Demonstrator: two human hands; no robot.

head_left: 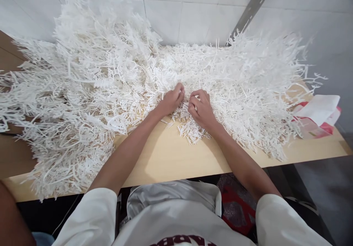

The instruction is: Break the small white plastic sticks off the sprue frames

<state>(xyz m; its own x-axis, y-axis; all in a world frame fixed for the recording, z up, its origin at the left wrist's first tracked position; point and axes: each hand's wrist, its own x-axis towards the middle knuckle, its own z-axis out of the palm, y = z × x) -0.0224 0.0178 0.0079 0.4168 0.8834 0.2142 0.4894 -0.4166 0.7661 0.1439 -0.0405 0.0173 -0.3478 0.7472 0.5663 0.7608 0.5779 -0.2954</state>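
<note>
A huge heap of thin white plastic branched pieces (104,77) covers most of the pale wooden table (165,161). My left hand (171,100) sits at the front middle of the heap, fingers curled and pinched on a few white pieces. My right hand (202,109) is right beside it, nearly touching, fingers also curled around small white pieces. Loose short white sticks (190,132) lie under and just before both hands.
A red and white plastic bag (317,115) lies at the table's right end. White tiled wall (193,14) stands behind the heap, with a grey strip (253,7) running up it. Another person's arm (11,220) shows at the bottom left. A red item (237,209) lies under the table.
</note>
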